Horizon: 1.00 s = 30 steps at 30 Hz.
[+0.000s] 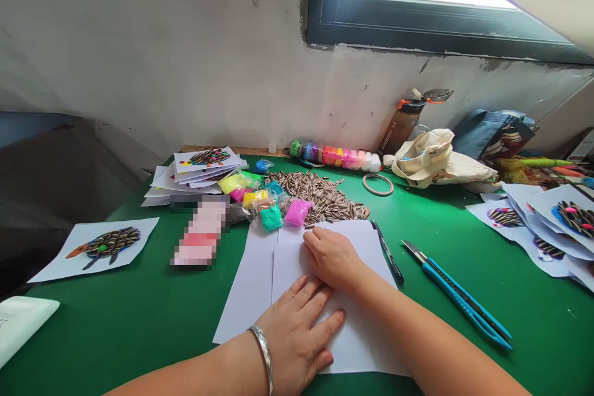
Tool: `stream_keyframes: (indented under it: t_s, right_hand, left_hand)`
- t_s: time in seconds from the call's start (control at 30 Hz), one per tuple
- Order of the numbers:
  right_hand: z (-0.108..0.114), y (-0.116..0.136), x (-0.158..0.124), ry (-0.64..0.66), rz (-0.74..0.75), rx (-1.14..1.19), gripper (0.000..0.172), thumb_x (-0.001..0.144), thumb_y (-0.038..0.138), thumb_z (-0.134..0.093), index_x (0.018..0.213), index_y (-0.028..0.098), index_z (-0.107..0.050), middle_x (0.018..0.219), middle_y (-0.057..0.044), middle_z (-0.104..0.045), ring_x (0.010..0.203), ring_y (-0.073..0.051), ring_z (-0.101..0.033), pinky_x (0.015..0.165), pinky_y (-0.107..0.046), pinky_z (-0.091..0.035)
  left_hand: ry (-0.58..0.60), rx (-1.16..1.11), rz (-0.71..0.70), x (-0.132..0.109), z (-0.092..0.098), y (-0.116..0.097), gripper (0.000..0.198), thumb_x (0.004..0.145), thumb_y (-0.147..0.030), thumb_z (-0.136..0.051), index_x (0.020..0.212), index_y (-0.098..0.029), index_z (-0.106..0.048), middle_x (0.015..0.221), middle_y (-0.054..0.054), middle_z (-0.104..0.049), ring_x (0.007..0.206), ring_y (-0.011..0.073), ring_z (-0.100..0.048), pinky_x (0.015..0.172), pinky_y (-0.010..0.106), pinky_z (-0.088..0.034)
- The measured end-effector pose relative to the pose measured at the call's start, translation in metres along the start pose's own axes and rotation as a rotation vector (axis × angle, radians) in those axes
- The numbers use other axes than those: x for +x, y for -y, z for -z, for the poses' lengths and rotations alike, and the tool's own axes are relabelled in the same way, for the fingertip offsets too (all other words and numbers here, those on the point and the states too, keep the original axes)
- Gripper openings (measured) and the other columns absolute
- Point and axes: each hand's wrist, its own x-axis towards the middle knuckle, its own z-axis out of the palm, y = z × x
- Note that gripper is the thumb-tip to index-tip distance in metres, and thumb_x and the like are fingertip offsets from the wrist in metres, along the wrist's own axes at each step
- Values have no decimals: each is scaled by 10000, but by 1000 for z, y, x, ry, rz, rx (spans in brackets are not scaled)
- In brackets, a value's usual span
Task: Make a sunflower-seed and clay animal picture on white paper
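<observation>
White paper (245,297) lies on the green table in front of me, with one layer overlapping another along an edge left of its middle. Flat on its lower part, my left hand (301,331) is open, fingers spread, a silver bangle at the wrist. My right hand (331,257) rests higher on the same paper, fingers curled in. Its fingertips are partly hidden, so I cannot make out anything in them. Close to the paper's right edge lies a black pen (387,250). A blue craft knife (459,297) with its blade out is farther right.
Behind the paper are striped seeds (320,192) and small bags of coloured clay (297,212). Seed-decorated pictures lie left (111,244) and right (575,219). A tape roll (377,184), cloth bag (431,161) and bottle (403,124) stand toward the wall.
</observation>
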Motion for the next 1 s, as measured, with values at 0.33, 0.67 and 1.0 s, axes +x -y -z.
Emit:
stream_keyframes:
  t_s: [0.33, 0.67, 1.0]
  right_hand:
    - [7, 1, 0, -18, -68, -25, 183, 896, 236, -431, 774, 195, -562, 726, -19, -575, 616, -132, -477, 546, -301, -205]
    - [12, -8, 1, -83, -54, -43, 151, 858, 259, -506, 770, 185, -604, 781, -53, -608, 745, -186, -521, 648, -295, -309]
    - [36, -80, -52, -109, -656, -40, 361, 883, 285, -474, 1215, 166, -555, 906, -72, -603, 814, -209, -563, 716, -291, -385]
  left_hand:
    - [36, 79, -65, 0, 0, 8, 673, 874, -525, -498, 1448, -241, -288, 1484, 148, -345, 1356, 346, -308, 1098, 532, -254]
    - [49, 61, -44, 0, -1, 8, 645, 898, -523, -463, 1454, -256, -276, 1509, 119, -309, 1387, 324, -245, 1121, 524, -188]
    - [80, 21, -28, -1, -5, 9, 647, 899, -506, -473, 1460, -277, -246, 1542, 104, -225, 1405, 329, -192, 1129, 543, -169]
